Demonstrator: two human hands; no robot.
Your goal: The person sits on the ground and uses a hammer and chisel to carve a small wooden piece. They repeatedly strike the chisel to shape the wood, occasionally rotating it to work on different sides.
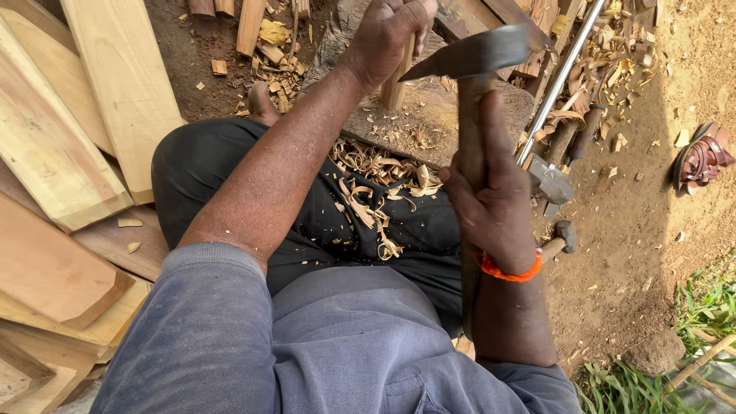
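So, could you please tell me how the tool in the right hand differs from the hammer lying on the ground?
The adze is held raised in the right hand; the hammer lies on the dirt. The adze has a long, pointed blade; the hammer a short, blunt head. Both have wooden handles.

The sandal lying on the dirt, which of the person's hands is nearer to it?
The right hand, gripping the adze handle, is nearer the sandal. The left hand holds a wooden stick farther away.
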